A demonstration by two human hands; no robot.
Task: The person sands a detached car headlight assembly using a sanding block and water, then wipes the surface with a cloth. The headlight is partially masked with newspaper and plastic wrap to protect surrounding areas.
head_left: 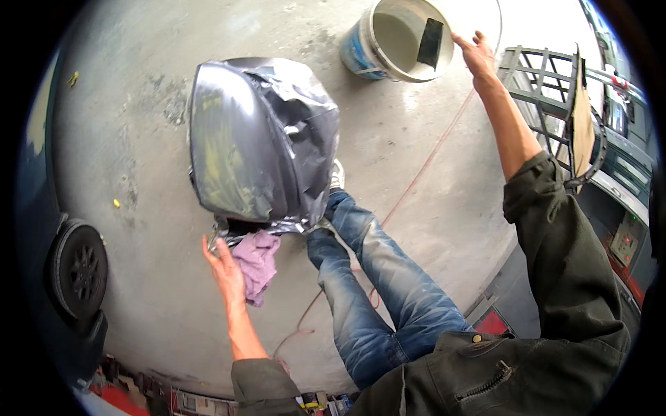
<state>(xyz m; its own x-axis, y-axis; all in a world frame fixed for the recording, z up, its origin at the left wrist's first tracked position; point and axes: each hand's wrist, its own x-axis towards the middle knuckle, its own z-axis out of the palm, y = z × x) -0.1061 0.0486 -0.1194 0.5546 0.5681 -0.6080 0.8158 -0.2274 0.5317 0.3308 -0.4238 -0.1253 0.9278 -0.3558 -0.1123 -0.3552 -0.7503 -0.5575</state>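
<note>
Right, left grip first: left hand [225, 270] is at the panel's near lower edge, fingers straight and partly parted, with the mauve cloth [257, 269] right beside it. Can't tell whether the hidden side pinches the cloth or just rests against it. Risk, my read: if the hold is slack, the cloth could drop and pick up floor grit, which would then scratch the surface.

Right hand [477, 55] is well off to the right of the panel, spread loosely, nothing held; index finger reaches to the bucket rim, touching or just beside it. The bucket [359, 50] is beyond the panel, to its right, with a dark rectangular sheet [430, 44] against its inner wall. Fill level unclear. A sideways knock on the rim could tip it or slop the contents.

Panel [225, 142] is grey, curved, patched yellow-green, with crumpled silver-grey film [305, 125] along its right side; can't see what props it up. A tug on that film could shift or tear it.

Further out: shoe [338, 175] right by the panel's right edge, red hose [444, 139] across the floor to its right (trip risk), dark slatted rack [544, 80] far right of it, wheel [80, 270] far left.
</note>
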